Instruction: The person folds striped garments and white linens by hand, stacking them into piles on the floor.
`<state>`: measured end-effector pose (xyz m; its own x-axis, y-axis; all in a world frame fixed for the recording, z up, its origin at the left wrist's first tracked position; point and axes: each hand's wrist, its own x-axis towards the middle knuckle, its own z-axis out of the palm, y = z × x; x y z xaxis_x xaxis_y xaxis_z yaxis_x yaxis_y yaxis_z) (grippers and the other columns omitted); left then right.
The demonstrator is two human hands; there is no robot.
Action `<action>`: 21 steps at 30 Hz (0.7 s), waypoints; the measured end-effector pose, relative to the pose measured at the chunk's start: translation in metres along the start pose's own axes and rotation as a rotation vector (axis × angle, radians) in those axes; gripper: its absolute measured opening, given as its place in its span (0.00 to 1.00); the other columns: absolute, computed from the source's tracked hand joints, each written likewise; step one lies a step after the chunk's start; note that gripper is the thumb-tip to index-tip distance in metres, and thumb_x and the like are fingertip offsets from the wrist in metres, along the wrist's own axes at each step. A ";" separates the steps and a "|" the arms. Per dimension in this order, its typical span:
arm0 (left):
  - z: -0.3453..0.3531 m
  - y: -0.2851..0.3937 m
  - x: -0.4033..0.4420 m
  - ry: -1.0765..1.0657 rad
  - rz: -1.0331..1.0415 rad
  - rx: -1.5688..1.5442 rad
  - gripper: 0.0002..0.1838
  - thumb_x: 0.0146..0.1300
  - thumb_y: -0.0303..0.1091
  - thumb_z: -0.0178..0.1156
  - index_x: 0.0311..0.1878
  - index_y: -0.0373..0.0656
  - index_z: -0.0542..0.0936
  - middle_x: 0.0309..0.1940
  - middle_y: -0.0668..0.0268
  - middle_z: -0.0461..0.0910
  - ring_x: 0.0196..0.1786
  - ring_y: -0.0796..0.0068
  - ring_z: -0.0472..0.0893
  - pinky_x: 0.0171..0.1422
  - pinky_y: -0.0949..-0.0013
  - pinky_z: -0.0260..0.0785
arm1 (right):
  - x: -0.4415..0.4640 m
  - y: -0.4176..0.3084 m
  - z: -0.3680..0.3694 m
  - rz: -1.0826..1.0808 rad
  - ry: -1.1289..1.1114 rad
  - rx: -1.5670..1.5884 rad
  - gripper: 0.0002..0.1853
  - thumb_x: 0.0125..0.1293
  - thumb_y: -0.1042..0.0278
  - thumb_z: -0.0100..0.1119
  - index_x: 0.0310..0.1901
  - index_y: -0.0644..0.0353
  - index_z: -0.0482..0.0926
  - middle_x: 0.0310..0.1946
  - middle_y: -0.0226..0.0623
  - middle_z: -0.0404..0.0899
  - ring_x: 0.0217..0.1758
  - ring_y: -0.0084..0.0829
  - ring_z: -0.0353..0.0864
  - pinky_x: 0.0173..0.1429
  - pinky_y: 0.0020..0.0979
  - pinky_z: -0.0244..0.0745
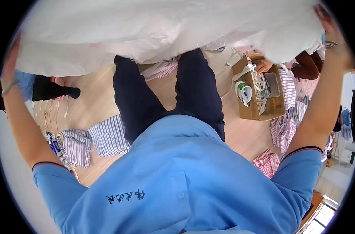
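Observation:
A large white sheet (146, 31), thin and crinkled, spreads across the top of the view in front of my legs. Whether it is plastic or cloth, I cannot tell. Both my arms reach out to its sides. My left hand (12, 56) grips its left edge, with the fingertips partly hidden. On the far right, my right hand (325, 19) holds the opposite edge, slightly blurred. The sheet hides part of the floor and whatever lies behind it.
Folded striped clothes (109, 136) lie on the wooden floor (165, 93). A cardboard box (271, 107) on the right holds white straps, a plastic tub and a white cup (244, 93); another person's hand (264, 66) reaches in. At left is another person's dark-clad leg (52, 89).

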<state>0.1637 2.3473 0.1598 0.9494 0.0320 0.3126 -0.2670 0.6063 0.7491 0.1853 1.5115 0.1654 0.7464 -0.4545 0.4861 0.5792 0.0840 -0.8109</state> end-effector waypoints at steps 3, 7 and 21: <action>0.134 -0.030 -0.061 0.023 0.263 0.296 0.12 0.61 0.37 0.50 0.36 0.37 0.75 0.27 0.60 0.74 0.37 0.63 0.73 0.57 0.51 0.57 | 0.009 -0.049 -0.013 -0.240 0.082 -0.061 0.21 0.65 0.56 0.43 0.48 0.68 0.71 0.53 0.57 0.70 0.57 0.45 0.70 0.64 0.42 0.61; 0.150 -0.044 -0.099 0.275 0.426 0.587 0.27 0.60 0.50 0.52 0.57 0.42 0.67 0.55 0.61 0.67 0.62 0.62 0.61 0.64 0.33 0.39 | 0.008 0.011 -0.073 -0.534 -0.078 -0.523 0.29 0.62 0.58 0.52 0.59 0.69 0.59 0.56 0.50 0.66 0.60 0.39 0.64 0.65 0.39 0.55; 0.193 -0.026 -0.070 0.408 0.410 0.953 0.38 0.58 0.61 0.44 0.68 0.51 0.53 0.70 0.66 0.47 0.72 0.57 0.42 0.67 0.34 0.30 | 0.085 -0.012 -0.070 -0.629 -0.439 -1.826 0.18 0.64 0.60 0.46 0.48 0.65 0.73 0.45 0.45 0.76 0.47 0.36 0.76 0.52 0.31 0.69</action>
<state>0.0720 2.1759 0.2315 0.6971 0.4544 0.5546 -0.4242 -0.3623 0.8299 0.2191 1.4095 0.1940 0.7876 0.1839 0.5882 -0.0050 -0.9525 0.3045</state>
